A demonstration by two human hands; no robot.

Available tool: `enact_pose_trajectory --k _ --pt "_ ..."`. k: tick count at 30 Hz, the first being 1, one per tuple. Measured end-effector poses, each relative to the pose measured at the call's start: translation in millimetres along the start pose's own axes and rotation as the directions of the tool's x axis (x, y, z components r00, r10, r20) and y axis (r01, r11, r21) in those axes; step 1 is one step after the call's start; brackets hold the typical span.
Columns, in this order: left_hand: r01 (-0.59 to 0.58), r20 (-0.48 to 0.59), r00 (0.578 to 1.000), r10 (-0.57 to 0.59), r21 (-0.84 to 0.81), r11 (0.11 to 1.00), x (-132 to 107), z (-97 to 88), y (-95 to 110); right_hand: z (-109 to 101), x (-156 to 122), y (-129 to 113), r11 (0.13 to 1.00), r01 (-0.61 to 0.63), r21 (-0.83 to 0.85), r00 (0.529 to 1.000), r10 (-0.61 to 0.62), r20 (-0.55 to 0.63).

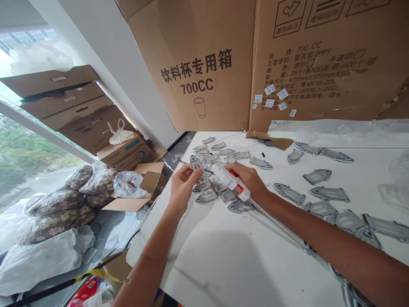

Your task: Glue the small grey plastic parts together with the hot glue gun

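My left hand [182, 187] holds a flat grey pointed piece [196, 165] upright by its lower part. My right hand [251, 179] grips a white hot glue gun [228, 180] with a red trigger, and its nozzle end lies close to that piece. A white cord [276, 224] runs from the gun toward the lower right. Several similar grey pieces [207, 196] lie in a loose pile under my hands. More of them [319, 196] are spread to the right across the white table [223, 264].
A large upright cardboard carton [204, 64] with printed text stands along the table's far edge. To the left, past the table edge, are an open box holding a plastic bag [128, 184], patterned stuffed bags [60, 204], stacked flat cartons and a window.
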State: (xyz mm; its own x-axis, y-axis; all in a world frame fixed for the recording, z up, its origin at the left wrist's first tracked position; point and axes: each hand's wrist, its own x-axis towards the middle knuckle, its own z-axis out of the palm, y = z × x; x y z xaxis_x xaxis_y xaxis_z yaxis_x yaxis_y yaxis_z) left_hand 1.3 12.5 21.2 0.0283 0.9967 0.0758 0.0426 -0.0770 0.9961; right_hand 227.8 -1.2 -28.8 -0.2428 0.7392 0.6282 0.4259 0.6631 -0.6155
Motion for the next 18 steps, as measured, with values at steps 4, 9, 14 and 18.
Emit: enact_pose_trajectory --k 4,9,14,18 --pt "-0.026 -0.007 1.000 0.026 -0.020 0.999 0.9 -0.6 -3.5 0.3 -0.3 0.8 1.000 -0.002 -0.024 1.000 0.001 -0.025" --pt "-0.006 -0.014 1.000 0.004 -0.124 0.992 1.1 -1.5 -5.1 -0.4 0.1 -0.8 1.000 0.013 -0.025 1.000 -0.014 -0.026" --pt "-0.011 0.001 1.000 0.011 -0.166 0.986 -1.1 0.7 -0.9 -0.4 0.7 -2.4 1.000 0.008 -0.024 1.000 -0.008 -0.010" --pt "-0.038 0.004 0.999 0.038 -0.076 0.996 -1.7 1.2 -1.0 -0.8 0.6 -3.0 1.000 -0.008 -0.008 1.000 0.007 -0.010"
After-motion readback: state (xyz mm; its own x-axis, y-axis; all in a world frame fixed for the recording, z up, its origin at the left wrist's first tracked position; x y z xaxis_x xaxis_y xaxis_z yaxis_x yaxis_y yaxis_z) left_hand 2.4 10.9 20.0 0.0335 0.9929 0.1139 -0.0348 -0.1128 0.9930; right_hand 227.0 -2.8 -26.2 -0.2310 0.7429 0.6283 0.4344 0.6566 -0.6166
